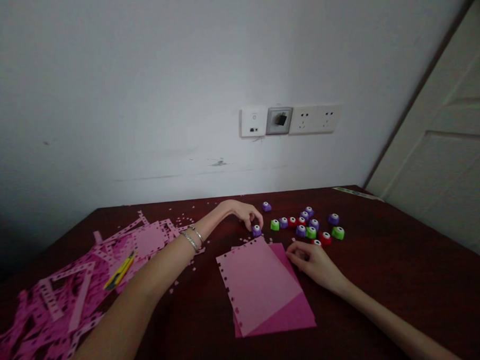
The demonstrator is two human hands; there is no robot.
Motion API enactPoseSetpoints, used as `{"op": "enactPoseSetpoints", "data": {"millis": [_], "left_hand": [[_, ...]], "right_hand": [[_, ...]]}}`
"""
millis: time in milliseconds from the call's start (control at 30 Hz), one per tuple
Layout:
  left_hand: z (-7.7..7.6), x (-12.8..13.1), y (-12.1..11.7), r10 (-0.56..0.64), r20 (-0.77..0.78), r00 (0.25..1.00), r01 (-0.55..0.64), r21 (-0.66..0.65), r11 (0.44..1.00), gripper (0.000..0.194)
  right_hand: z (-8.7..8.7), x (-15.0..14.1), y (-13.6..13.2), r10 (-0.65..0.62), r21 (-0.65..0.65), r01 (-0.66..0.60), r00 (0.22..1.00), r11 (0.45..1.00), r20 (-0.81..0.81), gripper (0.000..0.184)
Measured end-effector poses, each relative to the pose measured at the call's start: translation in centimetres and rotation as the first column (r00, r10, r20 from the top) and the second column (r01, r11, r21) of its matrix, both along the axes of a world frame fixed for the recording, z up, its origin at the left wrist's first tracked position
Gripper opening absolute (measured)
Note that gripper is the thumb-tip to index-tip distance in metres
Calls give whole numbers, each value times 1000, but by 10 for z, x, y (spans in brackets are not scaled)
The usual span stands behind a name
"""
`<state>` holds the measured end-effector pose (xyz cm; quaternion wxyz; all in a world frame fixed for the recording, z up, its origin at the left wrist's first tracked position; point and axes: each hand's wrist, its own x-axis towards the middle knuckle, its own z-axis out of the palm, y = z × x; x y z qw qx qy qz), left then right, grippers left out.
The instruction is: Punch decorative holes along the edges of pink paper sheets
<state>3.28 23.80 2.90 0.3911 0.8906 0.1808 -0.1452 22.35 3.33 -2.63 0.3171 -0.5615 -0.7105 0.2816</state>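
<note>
My left hand (pixel 247 214), with two silver bangles on its wrist, reaches across the table. Its thumb and fingers close on a small purple craft punch (pixel 257 230) just above the paper. Below it lies a light pink sheet (pixel 256 285), tilted over darker pink sheets (pixel 297 313). Punched holes run down the light sheet's left edge. My right hand (pixel 313 261) rests by the upper right edge of the sheets, fingers curled and thumb drawn in. Whatever its fingertips may hold is hidden.
Several purple, green and red punches (pixel 312 232) stand at the right; another purple punch (pixel 266 206) sits behind. Pink paper strips (pixel 70 293) pile up at the left, with a yellow utility knife (pixel 120 271) on top. Tiny paper cutouts dot the dark table (pixel 371 280). Sockets (pixel 315 119) line the wall.
</note>
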Motion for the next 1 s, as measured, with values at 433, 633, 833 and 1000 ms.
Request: {"op": "enactPoseSetpoints", "data": {"millis": [433,633,833,1000], "left_hand": [[0,-11,-8,53,68,996,-58,85,995,51],[14,-43,-40,303,151,941,-335,276,901,22],[26,-67,-110,391,-41,920,-330,458,825,28],[20,-72,-139,479,-117,870,-330,583,742,47]], "right_hand": [[4,-1,-1,-10,1,10,1000,1000,-1,19],[15,-4,-1,-8,-34,8,1000,999,-2,17],[27,-14,-7,0,-28,6,977,1000,212,14],[27,-23,-4,-32,-44,48,948,998,317,17]]}}
